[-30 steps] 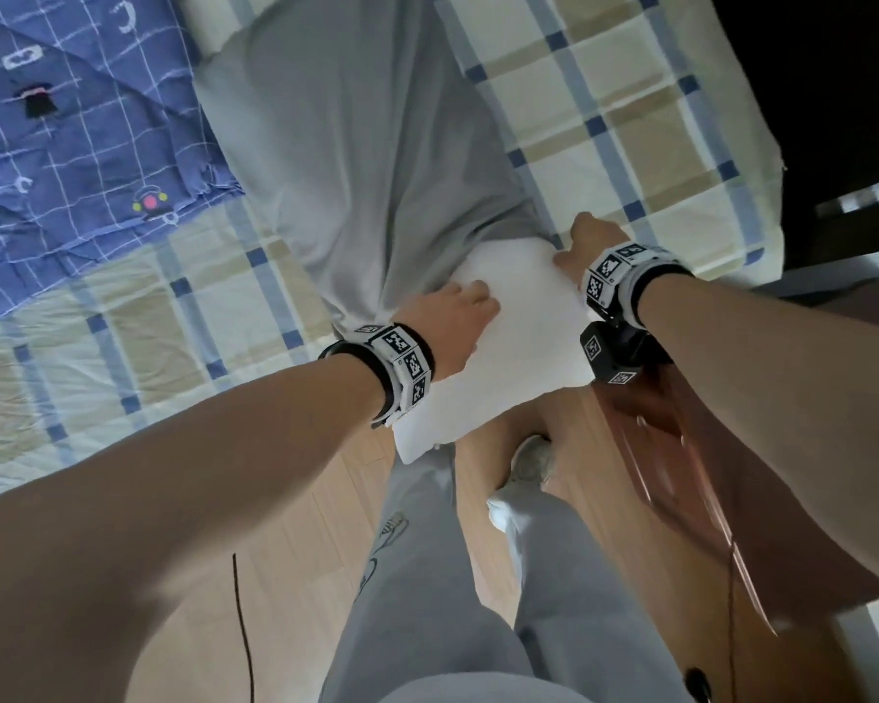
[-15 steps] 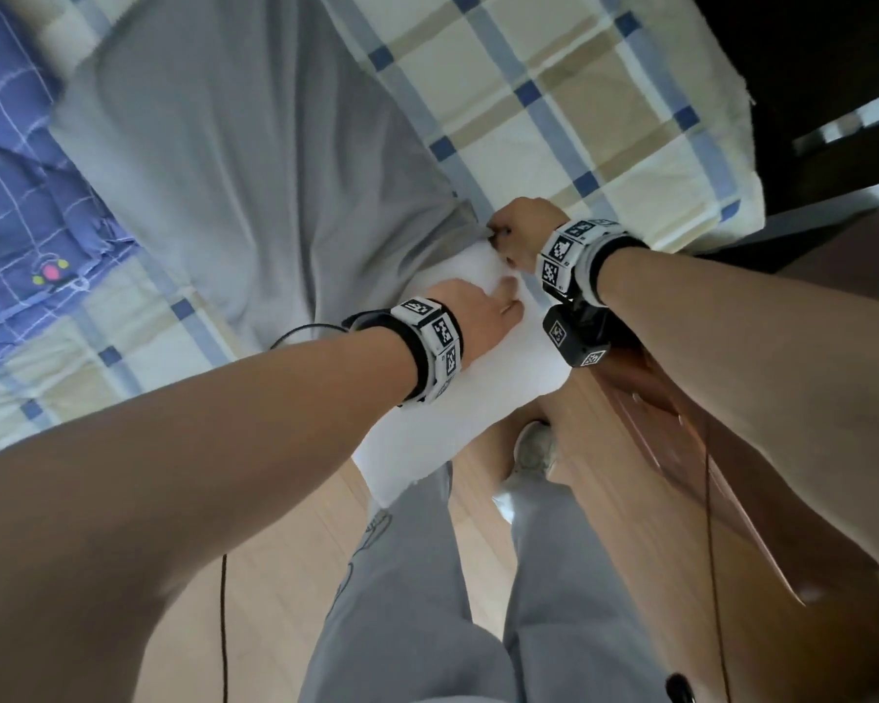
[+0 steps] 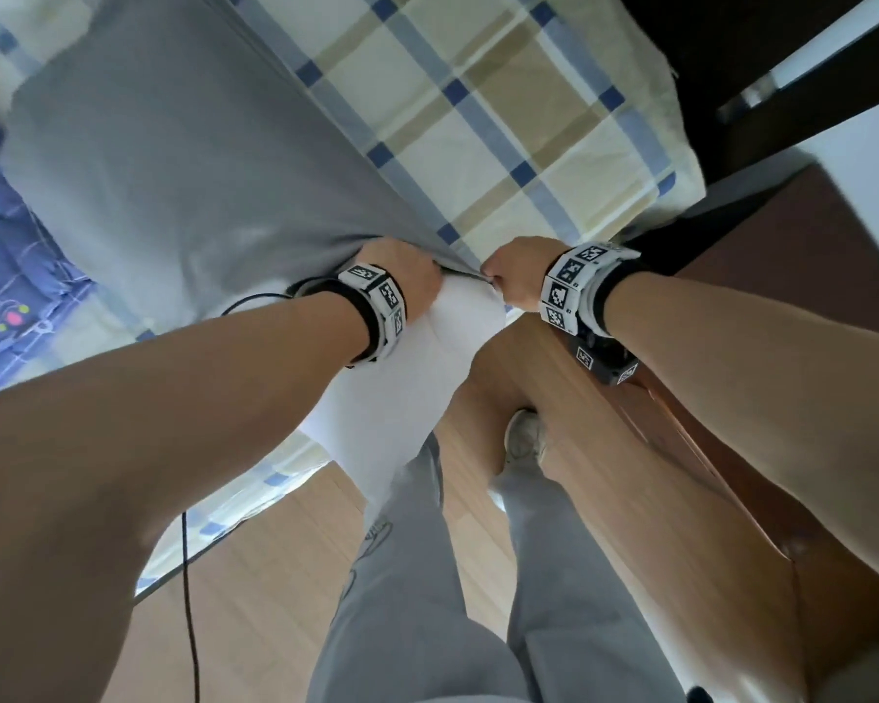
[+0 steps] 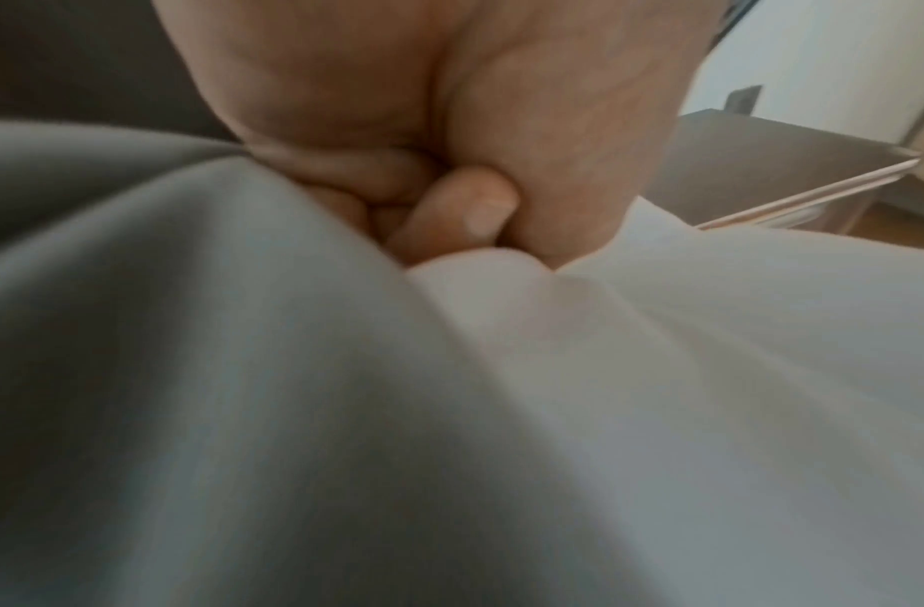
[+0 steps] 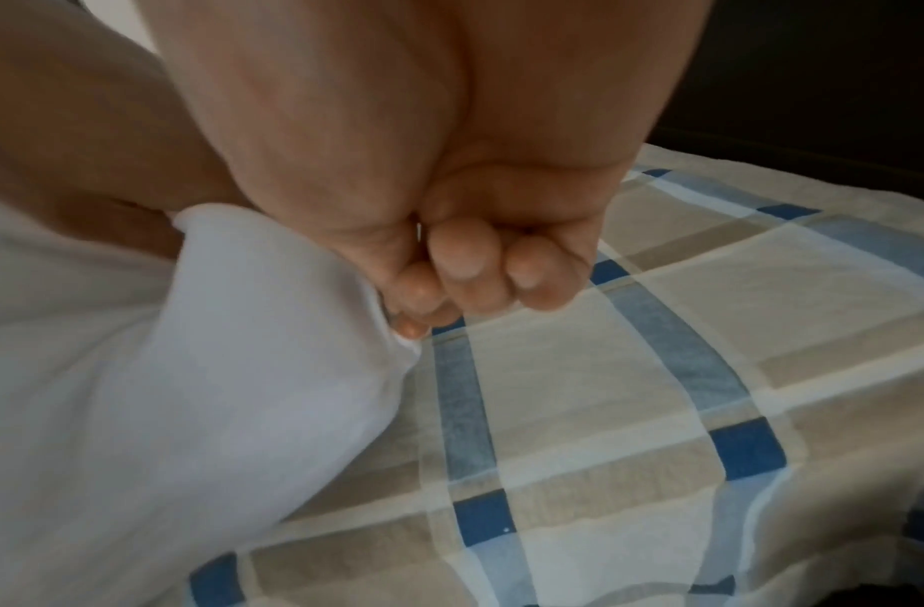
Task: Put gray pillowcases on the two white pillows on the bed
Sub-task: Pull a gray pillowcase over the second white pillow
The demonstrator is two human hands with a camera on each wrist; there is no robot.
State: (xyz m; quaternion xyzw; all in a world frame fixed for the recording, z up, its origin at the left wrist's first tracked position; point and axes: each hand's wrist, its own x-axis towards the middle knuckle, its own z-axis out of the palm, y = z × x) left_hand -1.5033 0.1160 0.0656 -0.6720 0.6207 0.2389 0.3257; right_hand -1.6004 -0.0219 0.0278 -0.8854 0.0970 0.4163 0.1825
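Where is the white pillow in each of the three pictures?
Head: the white pillow sticks out of the gray pillowcase at the middle, between the left hand and right hand.
Left wrist: it fills the right side, below the hand.
Right wrist: it fills the left side, beside the fingers.
Shared landmark: the checked bedsheet shows in the head and right wrist views; the left wrist view lacks it.
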